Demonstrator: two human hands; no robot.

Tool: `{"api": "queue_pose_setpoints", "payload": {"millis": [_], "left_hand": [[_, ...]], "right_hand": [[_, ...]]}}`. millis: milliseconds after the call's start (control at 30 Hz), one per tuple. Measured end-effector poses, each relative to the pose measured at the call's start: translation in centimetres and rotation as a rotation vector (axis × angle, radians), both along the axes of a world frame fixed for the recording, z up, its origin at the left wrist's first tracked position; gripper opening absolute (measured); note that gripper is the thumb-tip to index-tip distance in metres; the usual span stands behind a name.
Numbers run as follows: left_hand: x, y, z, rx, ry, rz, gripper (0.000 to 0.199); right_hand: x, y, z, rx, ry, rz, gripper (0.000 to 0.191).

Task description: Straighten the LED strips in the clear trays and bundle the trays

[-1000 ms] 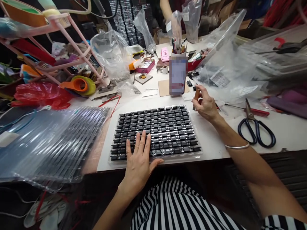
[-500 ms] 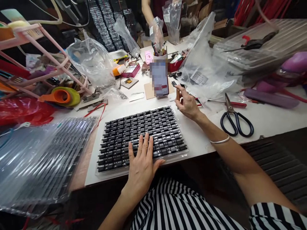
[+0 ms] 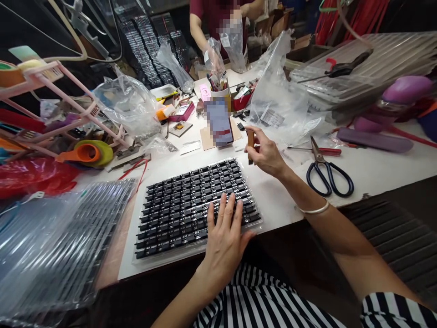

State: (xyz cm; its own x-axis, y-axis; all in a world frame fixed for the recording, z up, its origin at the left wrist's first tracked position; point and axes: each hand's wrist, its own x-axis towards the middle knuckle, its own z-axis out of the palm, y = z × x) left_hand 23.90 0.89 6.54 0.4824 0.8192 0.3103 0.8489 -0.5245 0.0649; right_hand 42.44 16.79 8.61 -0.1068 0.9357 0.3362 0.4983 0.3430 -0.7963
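In front of me lies a clear plastic tray (image 3: 200, 243) filled with rows of small black electronic parts (image 3: 184, 200). My left hand (image 3: 223, 232) rests flat, fingers spread, on the lower right part of these rows. Just beyond the tray's right side, my right hand (image 3: 268, 150) is closed around a small brown block (image 3: 251, 146), held upright above the white table (image 3: 273, 196). What the block is made of I cannot tell. A phone (image 3: 220, 123) leans upright behind the tray.
Dark-handled scissors (image 3: 327, 171) and a red-handled screwdriver (image 3: 329, 151) lie to the right. Stacked clear trays (image 3: 71, 237) stand at the left, below a pink rack (image 3: 71, 91). Plastic bags (image 3: 280, 100) crowd the back. A co-worker (image 3: 218, 27) handles bags across the table.
My left hand has slid right along the rows of parts. My right hand has turned slightly, showing more of the brown block. The camera view has shifted a little.
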Motion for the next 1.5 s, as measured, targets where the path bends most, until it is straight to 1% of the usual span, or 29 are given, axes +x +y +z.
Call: {"api": "queue_pose_setpoints", "payload": {"millis": [67,167,233,300,500,700,800,967,1167,1500], "left_hand": [[0.9,0.1,-0.3,0.015,-0.043,-0.018,0.052],[1.5,0.2,-0.8,0.053,-0.066,-0.027,0.05],[1.6,0.2,-1.0,0.069,-0.063,-0.03,0.049],[1.5,0.2,-1.0,0.075,-0.053,-0.03,0.048],[1.5,0.2,-0.9,0.058,-0.034,-0.019,0.048],[1.5,0.3,-1.3,0.086,-0.077,-0.015,0.051],[1.6,0.3,-1.5,0.089,-0.078,-0.011,0.052],[1.6,0.2,-1.4,0.083,-0.068,-0.008,0.051],[1.5,0.1,-1.4,0.076,-0.066,-0.01,0.051],[1.6,0.1,-1.4,0.079,-0.072,-0.012,0.05]], "right_hand": [[0.2,-1.5,0.4,-0.128,0.134,0.095,0.054],[0.3,-3.7,0.3,-0.334,0.309,0.234,0.062],[0.2,-4.6,-0.1,-0.419,0.387,0.28,0.068],[-0.1,-5.0,-0.3,-0.451,0.405,0.288,0.07],[-0.6,-4.8,-0.6,-0.472,0.38,0.268,0.068],[-0.5,-4.9,-0.7,-0.484,0.367,0.269,0.065],[-0.5,-5.0,-0.8,-0.494,0.384,0.274,0.064],[-0.6,-4.9,-0.7,-0.511,0.393,0.32,0.063],[-0.3,-4.9,-0.5,-0.497,0.434,0.309,0.063],[-0.5,-4.8,-0.7,-0.503,0.437,0.317,0.062]]}}
